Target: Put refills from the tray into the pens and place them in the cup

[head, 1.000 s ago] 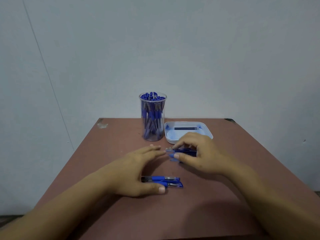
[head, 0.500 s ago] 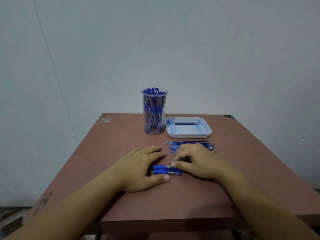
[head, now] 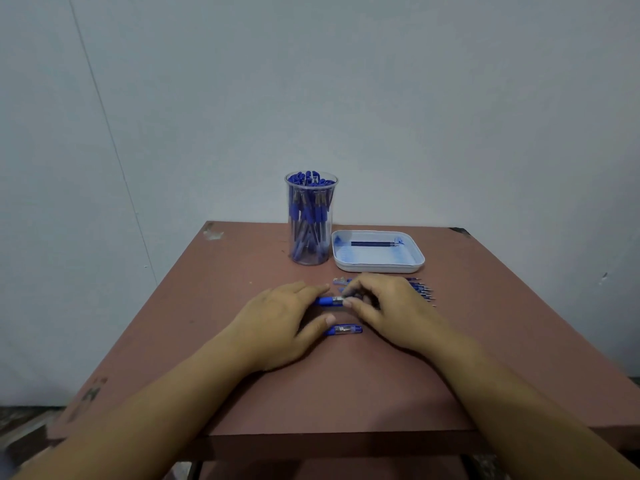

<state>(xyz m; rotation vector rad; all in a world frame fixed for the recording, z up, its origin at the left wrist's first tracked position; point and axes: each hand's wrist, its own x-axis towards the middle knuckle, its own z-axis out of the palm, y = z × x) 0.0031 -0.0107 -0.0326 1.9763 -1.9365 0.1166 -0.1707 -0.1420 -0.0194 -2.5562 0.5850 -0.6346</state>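
A blue pen (head: 329, 301) is held level just above the brown table (head: 242, 271) between my two hands. My right hand (head: 388, 310) pinches its right end with curled fingers. My left hand (head: 277, 317) lies flat, its straight fingertips touching the pen's left end and its thumb apart from it. A second blue pen (head: 343, 329) lies on the table just in front, beside my left thumb. Farther back stands the clear cup (head: 310, 244), full of blue pens. The white tray (head: 381, 266) to its right holds a dark refill (head: 372, 243).
A row of several blue pen parts and refills (head: 420, 291) lies on the table between the tray and my right hand, partly hidden by it. A grey wall rises right behind the table. The table's front edge is close under my forearms.
My right hand came back from the row of parts to the two pens by my left hand and picked one up. That pen now sits farther from me than the one left lying.
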